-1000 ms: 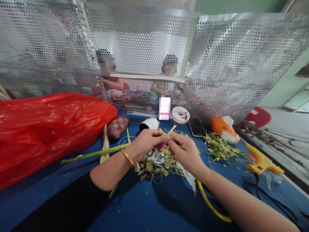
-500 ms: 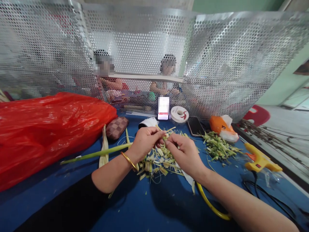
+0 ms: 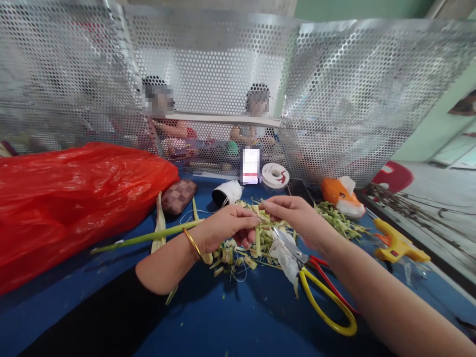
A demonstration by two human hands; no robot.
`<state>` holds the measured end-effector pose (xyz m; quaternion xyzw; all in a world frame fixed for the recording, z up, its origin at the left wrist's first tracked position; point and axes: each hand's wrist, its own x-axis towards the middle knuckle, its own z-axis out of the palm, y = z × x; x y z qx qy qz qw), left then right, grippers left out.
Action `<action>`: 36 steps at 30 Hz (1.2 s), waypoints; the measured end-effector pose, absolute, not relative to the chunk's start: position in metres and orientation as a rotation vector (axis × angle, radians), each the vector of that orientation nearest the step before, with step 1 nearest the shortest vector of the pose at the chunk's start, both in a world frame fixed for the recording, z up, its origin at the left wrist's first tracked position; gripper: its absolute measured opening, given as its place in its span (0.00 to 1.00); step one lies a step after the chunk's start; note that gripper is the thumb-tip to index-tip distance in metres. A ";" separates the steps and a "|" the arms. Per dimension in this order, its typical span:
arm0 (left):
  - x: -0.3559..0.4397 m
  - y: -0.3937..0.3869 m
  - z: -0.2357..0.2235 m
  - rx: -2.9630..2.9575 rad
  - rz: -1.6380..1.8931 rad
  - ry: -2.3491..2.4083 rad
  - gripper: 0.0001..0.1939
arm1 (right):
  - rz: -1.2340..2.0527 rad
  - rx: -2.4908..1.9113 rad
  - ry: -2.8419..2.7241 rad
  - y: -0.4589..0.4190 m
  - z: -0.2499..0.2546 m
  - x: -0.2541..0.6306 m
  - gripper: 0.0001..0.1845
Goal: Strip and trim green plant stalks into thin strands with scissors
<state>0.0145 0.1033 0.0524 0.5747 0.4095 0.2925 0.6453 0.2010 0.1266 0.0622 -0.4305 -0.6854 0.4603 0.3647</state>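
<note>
My left hand (image 3: 226,225), a gold bangle at its wrist, is closed in a pinch over the pile of plant scraps. A short pale-green plant strip (image 3: 258,241) hangs at its fingertips. Close by on the right, the fingers of my right hand (image 3: 301,215) are drawn together at the strip's upper end, partly hiding it. Beneath both hands lie cut plant scraps (image 3: 234,255). Scissors (image 3: 316,270) with one yellow and one red handle rest below my right hand, blades partly over a crumpled white wrapper (image 3: 284,258).
A red plastic bag (image 3: 82,193) fills the left side; a long green stalk (image 3: 148,237) lies before it. A checked pouch (image 3: 180,197), white thread spool (image 3: 228,191), ribbon roll (image 3: 275,176) and lit phone (image 3: 250,166) stand behind. Right: tissue pack (image 3: 340,196), yellow glue gun (image 3: 399,243).
My right hand has moved up and slightly right, uncovering the scissors. The strip now hangs below the left fingertips. The view has shifted slightly.
</note>
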 end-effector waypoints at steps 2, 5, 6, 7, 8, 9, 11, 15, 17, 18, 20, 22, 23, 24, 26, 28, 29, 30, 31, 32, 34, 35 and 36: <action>0.019 0.101 0.050 1.293 0.652 0.938 0.14 | 1.461 -1.059 -1.624 0.127 0.055 0.195 0.09; 0.023 0.099 0.049 1.284 0.676 0.978 0.13 | 1.611 -1.012 -1.461 0.125 0.050 0.190 0.08; 0.024 0.099 0.049 1.287 0.688 0.997 0.13 | 1.624 -0.995 -1.439 0.124 0.049 0.190 0.08; 0.025 0.098 0.050 1.294 0.696 1.012 0.13 | 1.624 -0.977 -1.433 0.124 0.050 0.190 0.08; 0.025 0.098 0.050 1.306 0.701 1.021 0.12 | 1.612 -0.959 -1.440 0.123 0.050 0.190 0.09; 0.025 0.097 0.051 1.323 0.703 1.019 0.12 | 1.590 -0.944 -1.457 0.123 0.051 0.190 0.08; 0.025 0.096 0.052 1.361 0.688 0.997 0.13 | 1.514 -0.927 -1.495 0.121 0.050 0.189 0.08; 0.023 0.096 0.051 1.425 0.635 0.974 0.15 | 1.389 -0.937 -1.520 0.116 0.046 0.184 0.07; 0.023 0.095 0.051 1.462 0.617 0.971 0.15 | 1.325 -0.955 -1.524 0.114 0.043 0.180 0.07; 0.023 0.095 0.051 1.477 0.614 0.975 0.15 | 1.288 -0.964 -1.530 0.113 0.042 0.179 0.07; 0.024 0.094 0.050 1.494 0.613 0.993 0.14 | 1.231 -0.978 -1.550 0.112 0.041 0.178 0.07; 0.026 0.094 0.050 1.497 0.629 1.010 0.14 | 1.196 -0.984 -1.569 0.114 0.041 0.178 0.07; 0.027 0.094 0.049 1.494 0.650 1.016 0.14 | 1.182 -0.985 -1.580 0.116 0.041 0.179 0.07; 0.028 0.094 0.049 1.486 0.680 1.020 0.14 | 1.171 -0.988 -1.589 0.118 0.042 0.180 0.07; 0.029 0.096 0.048 1.430 0.767 1.037 0.14 | 1.164 -0.997 -1.582 0.125 0.045 0.185 0.09; 0.028 0.099 0.047 1.323 0.863 1.056 0.13 | 1.186 -1.017 -1.518 0.132 0.047 0.191 0.14; 0.028 0.100 0.047 1.265 0.896 1.060 0.14 | 1.205 -1.030 -1.477 0.134 0.049 0.194 0.16; 0.027 0.102 0.047 1.214 0.922 1.061 0.15 | 1.232 -1.039 -1.450 0.136 0.050 0.197 0.19; 0.027 0.103 0.046 1.178 0.943 1.059 0.16 | 1.267 -1.044 -1.450 0.137 0.051 0.199 0.20; 0.026 0.104 0.047 1.154 0.958 1.053 0.17 | 1.302 -1.042 -1.476 0.137 0.052 0.200 0.21; 0.025 0.105 0.047 1.125 0.976 1.045 0.20 | 1.339 -1.026 -1.569 0.135 0.053 0.200 0.17; 0.024 0.105 0.047 1.121 0.981 1.047 0.20 | 1.327 -1.016 -1.611 0.134 0.053 0.199 0.15; 0.024 0.105 0.048 1.131 0.980 1.052 0.20 | 1.301 -1.011 -1.640 0.132 0.053 0.198 0.13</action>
